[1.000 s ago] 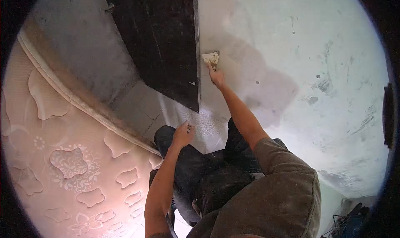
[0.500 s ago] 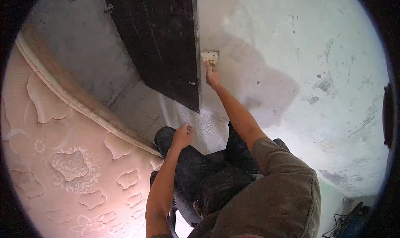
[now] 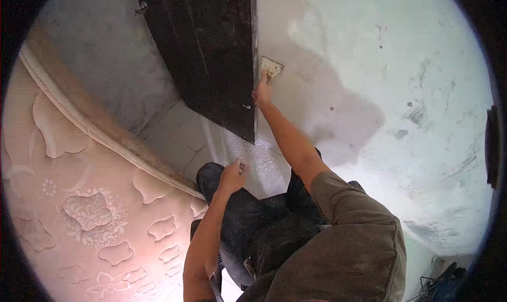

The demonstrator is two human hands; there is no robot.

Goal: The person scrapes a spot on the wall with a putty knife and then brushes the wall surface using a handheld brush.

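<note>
Beside door [image 3: 206, 53], right hand [image 3: 262, 92], gripped scraper [image 3: 272, 67]

Mattress [image 3: 100, 170] left, door [image 3: 206, 48] ahead, wall [image 3: 369, 75] right, scraper [image 3: 272, 67] just beside the door.

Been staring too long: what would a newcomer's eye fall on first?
A pink quilted mattress fills the left side. A dark door stands at upper centre; by its right edge, the right hand holds a smeared scraper at the pale wall.
</note>
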